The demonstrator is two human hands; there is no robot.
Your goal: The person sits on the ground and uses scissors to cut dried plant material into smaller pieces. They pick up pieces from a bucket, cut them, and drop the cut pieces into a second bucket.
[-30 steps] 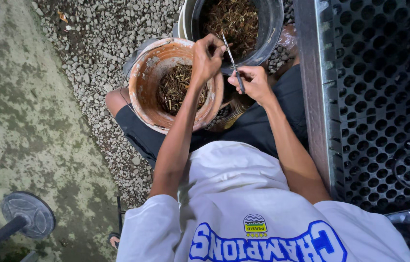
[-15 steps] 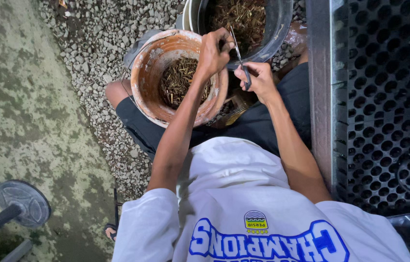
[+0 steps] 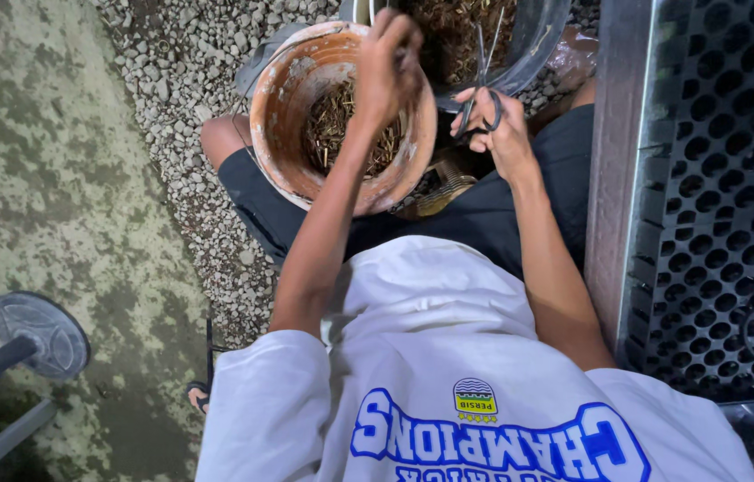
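My left hand [image 3: 388, 67] hangs over an orange plastic bucket [image 3: 283, 134] that rests on my left thigh, its fingers pinched together on a thin stem or two; I cannot make out the stem clearly. The bucket holds short cut bits of dry plant stems [image 3: 334, 120]. My right hand [image 3: 497, 129] grips a pair of scissors [image 3: 481, 76] by the dark handles, blades pointing up and away. Beyond both hands stands a grey bucket [image 3: 533, 58] full of brown dry plant matter.
I sit on light gravel [image 3: 181, 62] with a mossy concrete strip [image 3: 56, 205] to my left. A round metal stand base [image 3: 38, 335] lies at lower left. A black perforated tray [image 3: 725, 223] on a metal frame runs along my right side.
Both hands have shifted a little over the buckets; the left hand has moved from the scissors to above the orange bucket. The scissors now point up toward the grey bucket.
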